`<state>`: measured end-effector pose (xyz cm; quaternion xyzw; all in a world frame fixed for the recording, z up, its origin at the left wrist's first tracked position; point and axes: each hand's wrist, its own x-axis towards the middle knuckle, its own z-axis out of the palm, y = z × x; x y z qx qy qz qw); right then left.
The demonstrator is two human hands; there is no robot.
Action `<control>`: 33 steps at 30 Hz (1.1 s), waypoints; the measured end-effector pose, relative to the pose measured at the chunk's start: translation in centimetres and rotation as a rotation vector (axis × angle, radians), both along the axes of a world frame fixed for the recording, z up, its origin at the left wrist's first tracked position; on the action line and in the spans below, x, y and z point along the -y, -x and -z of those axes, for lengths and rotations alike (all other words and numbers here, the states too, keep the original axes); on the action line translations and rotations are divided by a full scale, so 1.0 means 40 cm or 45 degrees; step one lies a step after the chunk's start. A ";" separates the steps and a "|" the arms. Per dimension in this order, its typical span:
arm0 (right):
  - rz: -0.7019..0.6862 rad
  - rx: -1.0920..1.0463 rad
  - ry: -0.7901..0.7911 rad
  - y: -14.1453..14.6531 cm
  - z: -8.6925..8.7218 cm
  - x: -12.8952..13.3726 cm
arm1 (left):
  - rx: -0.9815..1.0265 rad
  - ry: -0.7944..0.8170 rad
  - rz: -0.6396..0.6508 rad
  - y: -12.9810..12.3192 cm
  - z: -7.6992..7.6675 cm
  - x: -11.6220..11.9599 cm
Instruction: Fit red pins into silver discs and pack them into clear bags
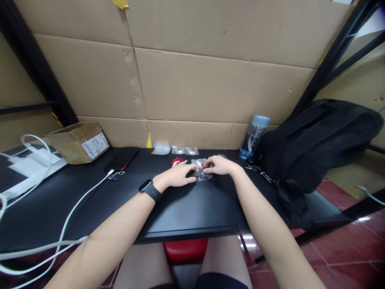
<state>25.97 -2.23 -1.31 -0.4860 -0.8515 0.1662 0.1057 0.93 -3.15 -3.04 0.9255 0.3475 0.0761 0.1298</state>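
Observation:
A small clear plastic bag [204, 176] lies on the black table between my hands, with something shiny and a bit of red inside or on it. My left hand [179, 175] reaches over its left edge, thumb and fingers apart, fingertips touching the bag. From the other side my right hand [221, 165] bends down onto the bag, its fingers and thumb pinched at the bag's right part. Several small red pieces [177, 160] lie just behind my left hand. Two more clear packets [178, 150] with red and silvery contents rest farther back.
A whitish plastic bag [161, 148] sits near the cardboard wall. To the left are a phone [122, 159], white cables [73, 206] and an opened cardboard box [78, 142]. A water bottle [254, 137], keys [252, 165] and a black backpack [319, 140] stand or lie at right.

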 end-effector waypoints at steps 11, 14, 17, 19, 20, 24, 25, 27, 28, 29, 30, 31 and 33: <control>0.097 0.226 -0.093 -0.006 0.008 -0.011 | 0.076 -0.447 -0.267 -0.039 0.056 -0.020; 0.108 0.123 -0.064 -0.012 0.018 -0.021 | 0.147 -0.467 -0.304 -0.048 0.062 -0.031; 0.084 0.020 -0.033 -0.018 0.029 -0.029 | 0.249 -0.388 -0.380 -0.051 0.066 -0.037; 0.045 -0.072 0.011 -0.018 0.034 -0.031 | 0.313 -0.314 -0.424 -0.049 0.065 -0.037; 0.021 -0.123 0.033 -0.017 0.036 -0.032 | 0.337 -0.283 -0.430 -0.047 0.063 -0.036; -0.028 -0.240 0.034 -0.007 0.040 -0.035 | 0.384 -0.219 -0.411 -0.036 0.049 -0.032; -0.023 -0.243 0.013 -0.007 0.039 -0.035 | 0.379 -0.211 -0.413 -0.033 0.045 -0.032; -0.014 -0.239 -0.018 -0.010 0.035 -0.037 | 0.348 -0.185 -0.429 -0.027 0.037 -0.035; -0.009 -0.242 -0.025 -0.013 0.033 -0.038 | 0.330 -0.159 -0.435 -0.025 0.034 -0.038; -0.006 -0.249 -0.024 -0.016 0.030 -0.038 | 0.319 -0.129 -0.442 -0.023 0.033 -0.041; -0.003 -0.256 -0.017 -0.019 0.028 -0.038 | 0.316 -0.099 -0.451 -0.021 0.033 -0.044; 0.006 -0.258 -0.011 -0.020 0.027 -0.038 | 0.320 -0.076 -0.464 -0.019 0.035 -0.046; 0.069 -0.221 -0.022 -0.017 0.027 -0.036 | 0.330 -0.071 -0.510 -0.018 0.042 -0.051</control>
